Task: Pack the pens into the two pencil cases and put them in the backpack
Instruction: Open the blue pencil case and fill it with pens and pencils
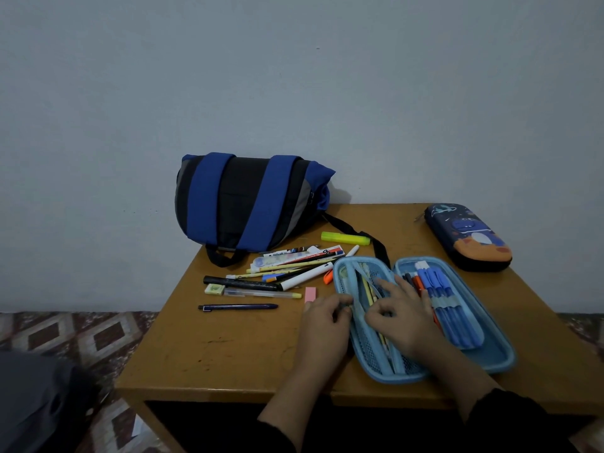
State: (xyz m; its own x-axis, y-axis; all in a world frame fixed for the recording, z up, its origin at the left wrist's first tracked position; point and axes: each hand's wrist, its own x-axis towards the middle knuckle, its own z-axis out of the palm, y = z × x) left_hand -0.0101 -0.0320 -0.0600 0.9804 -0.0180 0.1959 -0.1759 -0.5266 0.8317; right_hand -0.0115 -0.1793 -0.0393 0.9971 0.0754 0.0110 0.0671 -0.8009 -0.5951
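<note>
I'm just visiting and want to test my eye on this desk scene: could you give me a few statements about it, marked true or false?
1. The light blue pencil case lies open on the table. True.
2. The dark pencil case with the space picture is open too. False: it lies closed, far right.
3. Both hands are at the open case, the left hand at its left edge, the right hand on its mesh side. True.
4. The yellow highlighter is already inside a case. False: it lies on the table near the backpack.
5. All pens are packed. False: a pile of pens remains on the table.
</note>
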